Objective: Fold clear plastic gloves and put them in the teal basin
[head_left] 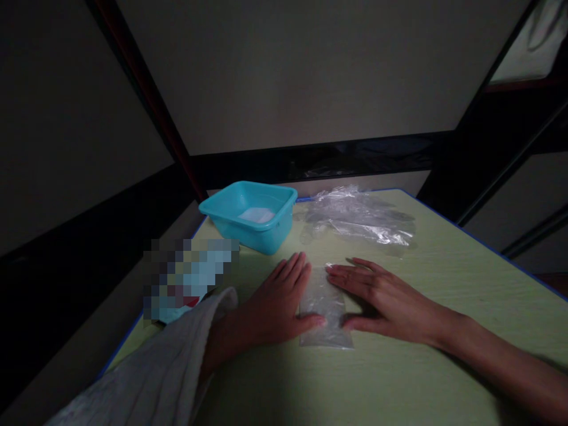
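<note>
A clear plastic piece, narrow and roughly rectangular [323, 302], lies flat on the pale green table [444, 278]. My left hand [284, 299] rests at its left edge, thumb on the plastic and the other fingers stretched forward. On the right side, my right hand [375, 296] lies with fingers extended, the fingertips on the upper right corner and the thumb at the right edge. Neither hand is closed round anything. Beyond them is a loose pile of crinkled clear plastic [359, 216].
A turquoise basin [266, 234] with something whitish inside stands at the back left. A light blue item [199, 278], partly pixelated, lies at the left edge. Dark panels and a pale wall [302, 77] rise behind the table.
</note>
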Motion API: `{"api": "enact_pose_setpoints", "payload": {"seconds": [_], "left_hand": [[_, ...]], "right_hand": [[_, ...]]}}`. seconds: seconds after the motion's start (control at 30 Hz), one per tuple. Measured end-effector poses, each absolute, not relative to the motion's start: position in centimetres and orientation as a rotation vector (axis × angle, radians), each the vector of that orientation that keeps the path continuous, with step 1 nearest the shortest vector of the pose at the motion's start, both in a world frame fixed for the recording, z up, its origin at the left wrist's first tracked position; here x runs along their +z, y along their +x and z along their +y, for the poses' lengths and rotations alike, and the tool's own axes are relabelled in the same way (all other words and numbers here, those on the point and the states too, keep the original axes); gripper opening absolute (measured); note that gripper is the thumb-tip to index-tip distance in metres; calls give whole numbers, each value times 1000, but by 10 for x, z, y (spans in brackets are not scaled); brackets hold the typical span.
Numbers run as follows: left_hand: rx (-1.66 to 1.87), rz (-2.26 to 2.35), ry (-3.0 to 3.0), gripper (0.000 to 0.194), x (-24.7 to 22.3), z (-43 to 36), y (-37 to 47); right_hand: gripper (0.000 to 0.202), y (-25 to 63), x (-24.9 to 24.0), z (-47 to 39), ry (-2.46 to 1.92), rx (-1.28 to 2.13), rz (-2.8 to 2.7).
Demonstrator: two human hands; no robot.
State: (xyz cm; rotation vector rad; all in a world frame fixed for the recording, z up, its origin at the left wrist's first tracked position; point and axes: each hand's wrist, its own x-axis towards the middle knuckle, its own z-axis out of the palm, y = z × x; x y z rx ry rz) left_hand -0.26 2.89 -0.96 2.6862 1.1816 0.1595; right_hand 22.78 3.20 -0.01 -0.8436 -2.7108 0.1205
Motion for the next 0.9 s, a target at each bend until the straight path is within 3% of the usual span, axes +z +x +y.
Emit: {"api": "enact_pose_setpoints", "payload": {"seconds": [0.1, 0.17, 0.27, 0.37, 0.53, 0.9], "left_hand": [[304, 1158, 2616, 78, -10, 29, -5], [528, 1107, 2549, 64, -10, 28, -9], [837, 993, 2428, 36, -7, 25, -13], [849, 783, 2425, 18, -1, 21, -13], [578, 540, 2574, 18, 5, 19, -7], [586, 529, 2710, 9, -3, 18, -8]], "right_hand": [[43, 229, 6, 28, -721, 90, -2696], [29, 228, 12, 24, -572, 135, -2702], [31, 225, 20, 16, -406, 215, -2745], [33, 222, 22, 11, -341, 243, -2811], [28, 219, 18, 7, -376, 139, -2851], [32, 217, 14, 0, -353, -54, -2816]]}}
